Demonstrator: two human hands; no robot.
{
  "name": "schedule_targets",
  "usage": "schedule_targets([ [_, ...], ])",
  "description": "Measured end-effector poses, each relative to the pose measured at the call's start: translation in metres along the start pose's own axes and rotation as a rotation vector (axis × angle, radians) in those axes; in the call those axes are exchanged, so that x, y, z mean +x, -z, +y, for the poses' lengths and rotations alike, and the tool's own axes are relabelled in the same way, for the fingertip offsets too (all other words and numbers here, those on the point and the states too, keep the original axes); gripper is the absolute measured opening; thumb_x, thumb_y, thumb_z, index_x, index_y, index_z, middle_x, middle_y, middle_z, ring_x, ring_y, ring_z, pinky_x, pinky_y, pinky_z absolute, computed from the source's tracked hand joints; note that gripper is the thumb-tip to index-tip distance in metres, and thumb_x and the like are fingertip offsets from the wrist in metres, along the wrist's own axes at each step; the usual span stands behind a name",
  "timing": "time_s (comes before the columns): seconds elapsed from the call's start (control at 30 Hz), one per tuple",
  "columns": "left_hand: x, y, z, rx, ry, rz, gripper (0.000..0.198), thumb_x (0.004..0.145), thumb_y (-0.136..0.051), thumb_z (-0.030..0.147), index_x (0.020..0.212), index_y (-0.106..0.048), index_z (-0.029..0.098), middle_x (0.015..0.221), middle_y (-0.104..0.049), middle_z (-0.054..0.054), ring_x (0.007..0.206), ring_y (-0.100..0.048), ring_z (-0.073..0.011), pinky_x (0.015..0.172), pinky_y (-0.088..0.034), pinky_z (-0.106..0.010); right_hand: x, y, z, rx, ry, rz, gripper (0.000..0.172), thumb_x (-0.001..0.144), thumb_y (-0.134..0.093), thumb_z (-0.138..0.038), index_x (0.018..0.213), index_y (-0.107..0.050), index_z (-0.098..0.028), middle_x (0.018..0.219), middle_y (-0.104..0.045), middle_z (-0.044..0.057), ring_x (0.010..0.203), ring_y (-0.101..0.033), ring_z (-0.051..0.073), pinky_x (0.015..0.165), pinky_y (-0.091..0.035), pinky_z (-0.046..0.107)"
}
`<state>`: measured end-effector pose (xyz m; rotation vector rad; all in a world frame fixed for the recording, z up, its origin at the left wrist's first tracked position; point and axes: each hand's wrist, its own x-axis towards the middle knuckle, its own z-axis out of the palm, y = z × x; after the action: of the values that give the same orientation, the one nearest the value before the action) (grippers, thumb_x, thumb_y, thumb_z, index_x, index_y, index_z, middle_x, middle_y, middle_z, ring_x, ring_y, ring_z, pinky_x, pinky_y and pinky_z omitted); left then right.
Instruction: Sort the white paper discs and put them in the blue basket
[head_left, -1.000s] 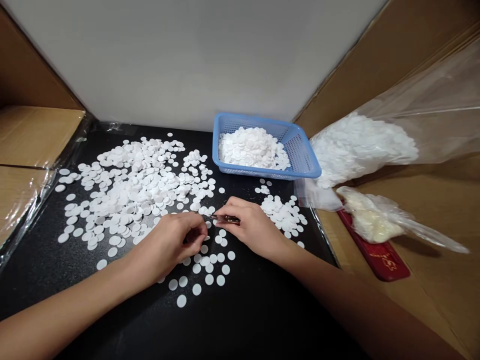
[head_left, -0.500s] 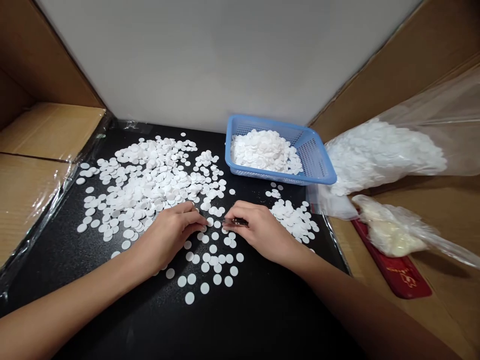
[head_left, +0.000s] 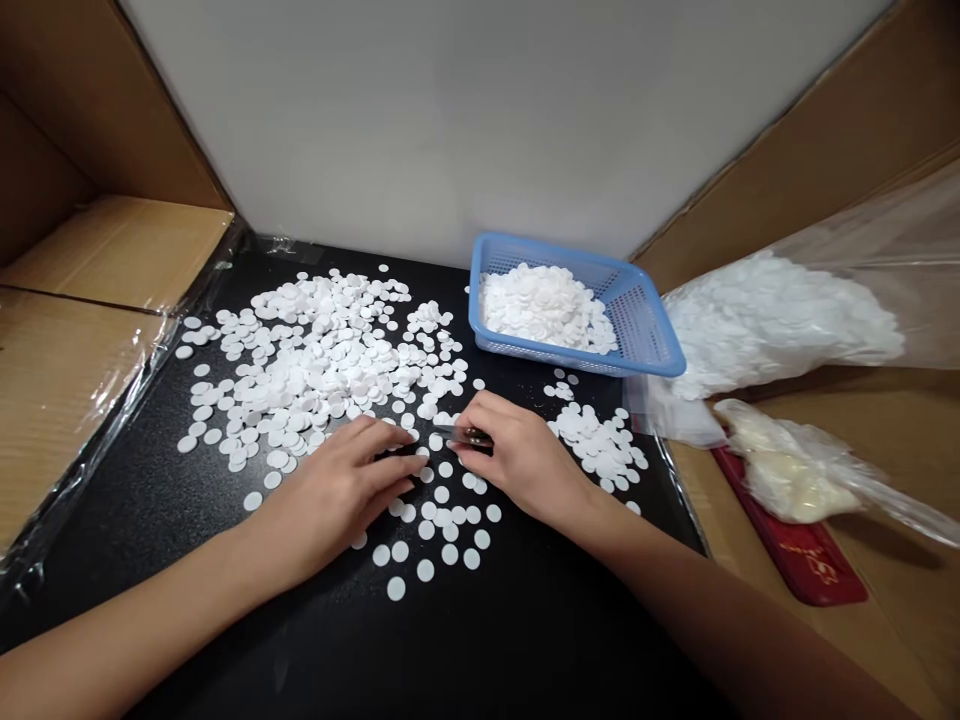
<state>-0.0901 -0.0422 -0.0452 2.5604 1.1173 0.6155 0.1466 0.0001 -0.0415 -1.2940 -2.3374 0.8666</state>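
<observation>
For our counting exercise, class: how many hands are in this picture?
2: the left hand, by the large pile of white discs, and the right hand, holding a thin tool. No others show.

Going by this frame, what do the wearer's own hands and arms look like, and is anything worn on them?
The left hand and right hand are both ungloved, with no ring visible. The left forearm and right forearm are bare, with no sleeve, watch or bracelet in view.
</observation>
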Motion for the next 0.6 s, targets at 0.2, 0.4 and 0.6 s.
schedule_targets([
  [0.2, -0.018, -0.01, 0.005, 0.151, -0.151, -0.072, 0.036, 0.101, -0.051, 0.036, 0.129, -0.064, 0.018, 0.139, -0.062, -0.009, 0.133, -0.052, -0.0295, 0.104, -0.048, -0.045, -0.012, -0.002, 0.007, 0.085, 0.083, 0.016, 0.018, 0.087, -0.061, -0.004, 0.086, -0.065, -0.021, 0.087, -0.062, 0.0, 0.076, -0.06, 0.014, 0.067, -0.046, 0.025],
  [0.4, -0.026, -0.012, 0.005, 0.128, -0.111, -0.1, 0.039, 0.098, -0.055, 0.044, 0.131, -0.062, 0.023, 0.147, -0.055, -0.008, 0.142, -0.043, -0.0292, 0.117, -0.035, -0.05, 0.002, -0.01, 0.007, 0.095, 0.174, 0.078, 0.029, 0.087, -0.056, 0.0, 0.098, -0.071, -0.021, 0.09, -0.064, 0.002, 0.081, -0.063, 0.015, 0.072, -0.049, 0.026],
  [0.6, -0.026, -0.006, 0.001, 0.129, -0.058, -0.118, 0.039, 0.096, -0.058, 0.047, 0.128, -0.063, 0.025, 0.15, -0.052, -0.009, 0.144, -0.041, -0.0304, 0.116, -0.034, -0.053, 0.007, -0.01, -0.001, 0.07, 0.169, -0.012, 0.026, 0.083, -0.059, 0.003, 0.089, -0.07, -0.02, 0.092, -0.062, 0.001, 0.078, -0.06, 0.013, 0.07, -0.046, 0.025],
])
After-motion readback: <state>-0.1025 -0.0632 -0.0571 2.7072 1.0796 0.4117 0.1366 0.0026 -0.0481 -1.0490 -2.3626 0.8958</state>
